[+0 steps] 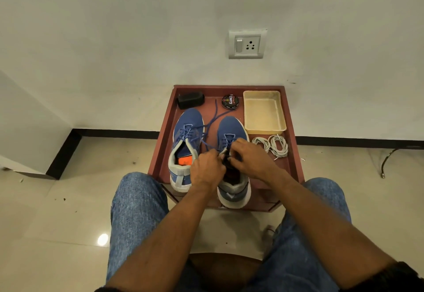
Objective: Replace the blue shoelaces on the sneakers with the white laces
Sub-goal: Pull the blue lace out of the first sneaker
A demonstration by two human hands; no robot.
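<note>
The right sneaker (232,154), blue knit with a grey collar and thick white sole, sits near the front of the reddish-brown tray (292,131), its heel hanging over the tray's front lip. Both hands are at its throat: the left hand (206,168) is curled over the tongue and seems to pinch the blue lace (212,119), while the right hand (250,156) bends its fingers into the upper eyelets, pinching something there; exactly what the fingertips hold is hidden. A loose length of that lace trails away across the tray floor toward the back.

Just beside it on the left stands the left sneaker (185,144), still threaded in blue, an orange insole showing, its heel also at the front edge. A narrow strip of bare tray floor separates the shoes.

To the right of the hands lie the white laces (273,144) in two coiled bundles, close to the tray's right wall. Behind them rests a shallow cream plastic basket (263,110), rectangular with rounded corners. A round black polish tin (230,101) and a black brush (191,100) line the back wall.

The tray's raised rim hems everything in; the roomiest open floor lies between the shoe toes and the tin. The tray abuts a white wall bearing a socket plate (247,44). Denim-clad knees (137,199) flank the front edge above glossy beige tiles.
</note>
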